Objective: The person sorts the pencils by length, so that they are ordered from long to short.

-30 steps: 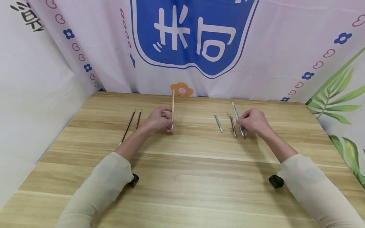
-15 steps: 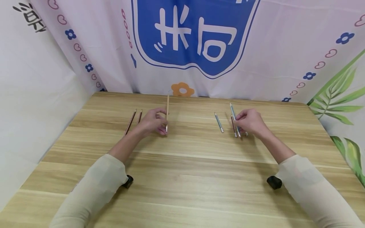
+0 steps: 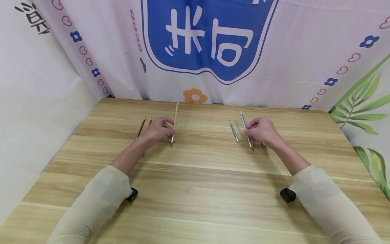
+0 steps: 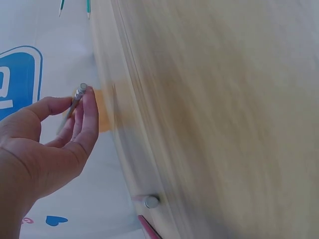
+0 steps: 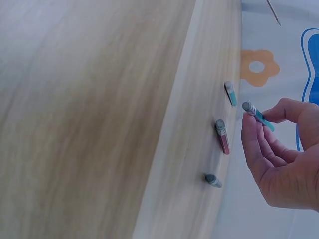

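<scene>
My left hand pinches a plain wood-coloured pencil near its eraser end, its tip pointing away. Two dark red pencils, one farther left and one partly behind the hand, lie beside it. Between thumb and fingers of my right hand is a light blue pencil, tilted with its tip away. A shorter blue pencil lies just left of that. In the right wrist view a dark red pencil and another pencil's end show on the table near the held one.
The wooden table reaches back to a hanging cloth printed with a blue badge and an orange flower. Black wrist devices, one on the left and one on the right, sit under the sleeves.
My left hand has moved left with the wood-coloured pencil, toward the red ones. My right hand has carried the blue pencil left, now covering the red pencil seen earlier in the head view.
</scene>
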`<state>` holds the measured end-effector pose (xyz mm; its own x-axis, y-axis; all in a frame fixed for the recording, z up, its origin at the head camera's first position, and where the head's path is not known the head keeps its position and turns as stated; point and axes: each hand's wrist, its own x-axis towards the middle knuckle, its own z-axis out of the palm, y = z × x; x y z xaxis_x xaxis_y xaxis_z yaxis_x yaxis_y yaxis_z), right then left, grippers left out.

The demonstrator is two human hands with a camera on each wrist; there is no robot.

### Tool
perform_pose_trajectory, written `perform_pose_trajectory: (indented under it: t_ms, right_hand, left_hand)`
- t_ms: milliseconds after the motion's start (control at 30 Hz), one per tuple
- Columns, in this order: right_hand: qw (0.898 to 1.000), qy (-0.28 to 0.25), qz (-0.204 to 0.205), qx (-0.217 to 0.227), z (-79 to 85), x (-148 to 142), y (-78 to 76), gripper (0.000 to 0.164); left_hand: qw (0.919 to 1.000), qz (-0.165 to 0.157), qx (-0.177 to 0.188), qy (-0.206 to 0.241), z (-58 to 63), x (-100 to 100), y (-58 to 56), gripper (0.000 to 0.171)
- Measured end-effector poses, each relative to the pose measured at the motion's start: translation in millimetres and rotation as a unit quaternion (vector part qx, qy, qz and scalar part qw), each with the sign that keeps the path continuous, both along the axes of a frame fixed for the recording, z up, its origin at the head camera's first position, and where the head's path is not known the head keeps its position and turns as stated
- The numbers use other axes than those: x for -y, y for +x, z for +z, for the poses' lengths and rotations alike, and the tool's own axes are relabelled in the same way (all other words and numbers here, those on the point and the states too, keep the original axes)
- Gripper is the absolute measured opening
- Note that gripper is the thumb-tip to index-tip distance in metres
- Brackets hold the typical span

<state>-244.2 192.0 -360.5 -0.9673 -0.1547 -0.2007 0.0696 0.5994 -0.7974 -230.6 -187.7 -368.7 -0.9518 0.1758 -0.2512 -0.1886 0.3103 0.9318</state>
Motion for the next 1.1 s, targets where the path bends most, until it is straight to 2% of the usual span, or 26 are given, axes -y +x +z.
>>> perform_pose_trajectory:
  t_ms: [267,433,633,867,1100]
  right_hand:
    - [1.000,-0.010,0.008,-0.001,-1.3,6.7,-0.9,0.019]
    - [1.000,-0.027,0.013,0.008,-3.3,11.4,-1.4,0.021]
    - [0.999,-0.041,0.015,0.017,-4.1,18.0,-1.6,0.023]
    - [0.999,-0.037,0.013,0.013,-3.1,26.6,-2.3,0.021]
    - [0.998,-0.053,0.028,0.018,-3.6,37.6,-2.4,0.022]
  left_hand:
    - [0.9999,-0.006,0.009,-0.013,3.4,5.4,0.9,0.045]
    - [0.9997,-0.004,0.011,-0.021,4.9,9.4,2.7,0.058]
    - [0.9992,-0.002,-0.003,-0.040,1.9,15.7,2.1,0.065]
    - [0.9976,0.000,-0.019,-0.067,2.1,18.5,3.8,0.065]
    - [0.9963,-0.002,-0.031,-0.080,1.5,22.5,4.9,0.065]
